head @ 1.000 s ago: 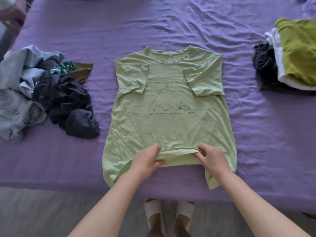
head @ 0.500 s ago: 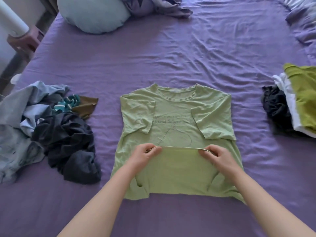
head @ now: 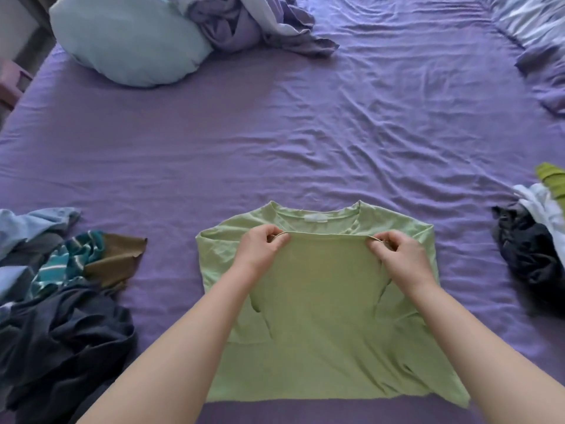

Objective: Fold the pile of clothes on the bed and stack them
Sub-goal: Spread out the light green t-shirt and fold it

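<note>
Head camera, looking down over a bed [head: 305, 133] covered with a wrinkled purple sheet. A light green T-shirt [head: 321, 332] lies flat near the near edge of the bed, in the middle, neckline pointing toward the far edge. Its bottom half is folded up over the chest, so the hem sits just below the collar. The left hand [head: 260, 252] pinches the left end of that hem, fingers curled around the fabric. The right hand [head: 400, 258] pinches the right end of the hem the same way, thumb and fingers closed on the cloth. Both bare forearms reach in from the near edge.

Along the left edge of the bed sits a loose pile of unfolded clothes [head: 55, 301]: dark navy, pale blue, a teal striped piece and a brown one. Near the right edge lies a stack of clothes [head: 538, 240] with dark, white and olive green layers, partly cut off by the frame.

At the far left corner rests a pale blue pillow [head: 128, 41], with a bunched purple blanket [head: 250, 22] touching it on its right side.
</note>
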{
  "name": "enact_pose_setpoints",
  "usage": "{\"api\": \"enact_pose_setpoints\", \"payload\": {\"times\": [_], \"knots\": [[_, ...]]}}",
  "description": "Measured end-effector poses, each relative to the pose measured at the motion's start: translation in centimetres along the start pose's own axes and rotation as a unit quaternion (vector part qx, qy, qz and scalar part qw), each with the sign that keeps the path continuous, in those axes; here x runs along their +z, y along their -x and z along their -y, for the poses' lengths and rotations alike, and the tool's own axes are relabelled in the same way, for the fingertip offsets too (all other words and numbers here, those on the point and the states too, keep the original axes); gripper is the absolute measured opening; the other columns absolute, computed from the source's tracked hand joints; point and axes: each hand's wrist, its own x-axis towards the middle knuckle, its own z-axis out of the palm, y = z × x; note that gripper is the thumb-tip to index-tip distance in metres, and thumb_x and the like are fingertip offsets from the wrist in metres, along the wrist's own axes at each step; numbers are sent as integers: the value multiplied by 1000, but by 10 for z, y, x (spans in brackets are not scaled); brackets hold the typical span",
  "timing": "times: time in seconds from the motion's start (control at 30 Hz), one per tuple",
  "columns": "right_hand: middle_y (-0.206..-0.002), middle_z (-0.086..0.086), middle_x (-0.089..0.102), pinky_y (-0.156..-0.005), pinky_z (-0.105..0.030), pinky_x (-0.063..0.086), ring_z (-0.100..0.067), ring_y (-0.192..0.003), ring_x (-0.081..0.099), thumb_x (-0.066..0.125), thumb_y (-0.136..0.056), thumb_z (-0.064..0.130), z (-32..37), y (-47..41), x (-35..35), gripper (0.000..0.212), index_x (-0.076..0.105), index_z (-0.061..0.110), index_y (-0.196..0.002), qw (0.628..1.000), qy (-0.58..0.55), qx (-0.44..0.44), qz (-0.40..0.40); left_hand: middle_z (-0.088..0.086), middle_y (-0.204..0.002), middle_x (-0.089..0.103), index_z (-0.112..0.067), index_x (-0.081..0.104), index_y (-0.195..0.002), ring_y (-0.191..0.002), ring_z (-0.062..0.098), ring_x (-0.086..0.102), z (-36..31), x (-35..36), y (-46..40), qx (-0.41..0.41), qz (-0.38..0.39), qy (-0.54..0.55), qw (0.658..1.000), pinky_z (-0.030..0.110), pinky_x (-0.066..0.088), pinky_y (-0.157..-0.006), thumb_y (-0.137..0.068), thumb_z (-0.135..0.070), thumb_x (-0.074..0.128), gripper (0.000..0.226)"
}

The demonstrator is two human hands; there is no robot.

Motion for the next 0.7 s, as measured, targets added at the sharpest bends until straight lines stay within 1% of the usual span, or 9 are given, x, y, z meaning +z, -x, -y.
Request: {"api": "enact_pose_setpoints", "payload": {"times": [0.17, 0.3, 0.37, 0.43, 0.5, 0.53, 0.57, 0.63, 0.7], "knots": [[-79, 0, 61, -68, -24, 34, -16, -78, 54, 66, -87, 22, 9, -48, 7, 8, 67, 15, -90, 1000, 13, 2, -11, 0, -85, 60, -14, 69, -98, -83, 18, 55, -13, 4, -50, -8, -13, -40, 999, 26, 38, -69, -91, -30, 63, 18], [-87, 1, 63, -66, -21, 31, -13, -83, 54, 66, -87, 21, 6, -81, 16, 13, 68, 13, -96, 1000, 1, 5, -14, -2, -90, 63, -20, 68, -95, -96, 21, 60, -14, 13, -77, -32, -30, -68, 997, 32, 47, -82, -91, -31, 62, 13], [-92, -2, 65, -67, -18, 31, -12, -84, 54, 66, -87, 18, 1, -96, 23, 17, 67, 11, -102, 1000, 9, -4, -4, -1, -99, 66, -22, 67, -98, -103, 22, 58, -11, 20, -90, -48, -31, -86, 995, 34, 47, -86, -92, -30, 60, 13], [-101, -5, 66, -75, -17, 35, -14, -90, 56, 67, -87, 17, -7, -102, 28, 26, 64, 10, -112, 999, 22, -15, 20, 2, -117, 62, -23, 64, -113, -115, 24, 51, -9, 29, -94, -44, -37, -161, 985, 34, 43, -95, -92, -28, 59, 22], [-111, -8, 64, -87, -18, 37, -18, -101, 58, 69, -85, 14, -20, -97, 29, 35, 60, 7, -118, 998, 34, -49, 26, 3, -128, 52, -24, 57, -126, -123, 26, 40, -6, 44, -87, -1, -74, -243, 967, 34, 33, -102, -90, -26, 60, 36], [-114, -8, 63, -91, -19, 36, -21, -106, 57, 71, -83, 11, -28, -90, 28, 38, 60, 6, -119, 996, 47, -76, 19, 4, -128, 51, -22, 57, -126, -124, 27, 39, -7, 54, -79, 36, -96, -256, 961, 36, 31, -103, -88, -22, 61, 39], [-115, -9, 63, -94, -20, 34, -24, -108, 56, 73, -81, 10, -36, -79, 26, 39, 61, 6, -117, 992, 62, -107, 10, 6, -123, 55, -19, 62, -121, -121, 29, 44, -9, 65, -67, 84, -106, -242, 961, 38, 34, -100, -84, -15, 64, 37], [-111, -11, 64, -95, -21, 33, -30, -106, 58, 79, -73, 9, -55, -59, 20, 36, 66, 5, -107, 981, 92, -173, 6, 9, -98, 68, -11, 73, -94, -101, 32, 61, -16, 89, -46, 192, -87, -183, 960, 43, 48, -85, -72, 1, 71, 25], [-112, -12, 65, -99, -30, 38, -34, -109, 58, 85, -66, 17, -76, -41, 10, 37, 69, 6, -98, 965, 140, -219, 36, 9, -83, 71, -10, 75, -75, -89, 32, 67, -21, 112, -30, 249, -57, -161, 953, 47, 53, -77, -64, 5, 77, 19]]}}
